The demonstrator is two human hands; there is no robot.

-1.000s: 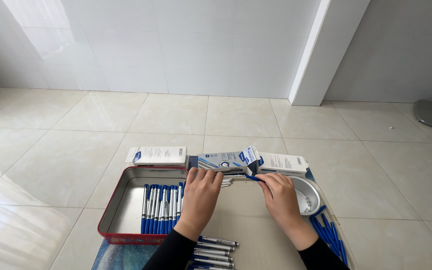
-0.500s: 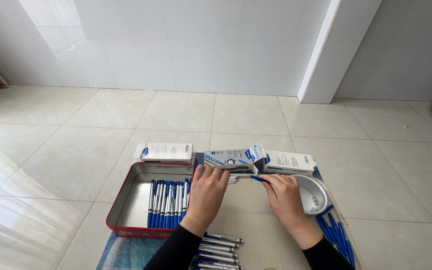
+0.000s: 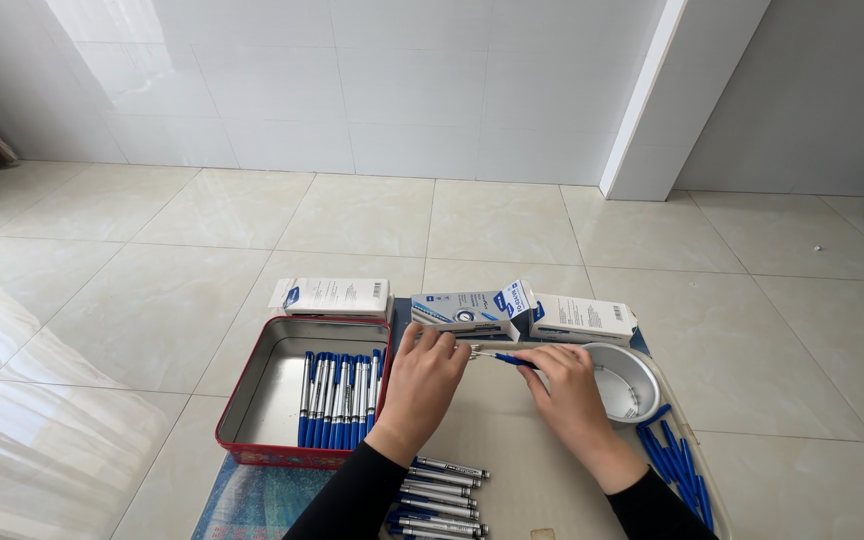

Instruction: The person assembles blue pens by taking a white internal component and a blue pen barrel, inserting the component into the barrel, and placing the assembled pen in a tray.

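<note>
My left hand (image 3: 424, 385) and my right hand (image 3: 567, 390) meet over the low board, both gripping one pen (image 3: 497, 356) with a silver barrel and a blue end. The left fingers pinch the silver end, the right fingers the blue end. Left of my left hand stands a red metal tin (image 3: 270, 395) with several blue-capped pens (image 3: 342, 398) lined up in it. A round metal bowl (image 3: 632, 378) lies just right of my right hand.
Three small white-and-blue pen boxes (image 3: 462, 312) stand behind the hands, one open. Several silver pen barrels (image 3: 442, 492) lie near my left forearm. Loose blue caps (image 3: 674, 460) lie at the right edge. Pale floor tiles surround the board; a white wall rises behind.
The view has tilted slightly. Both hands stay on the pen in the same place, with the blue end now showing more between them.
</note>
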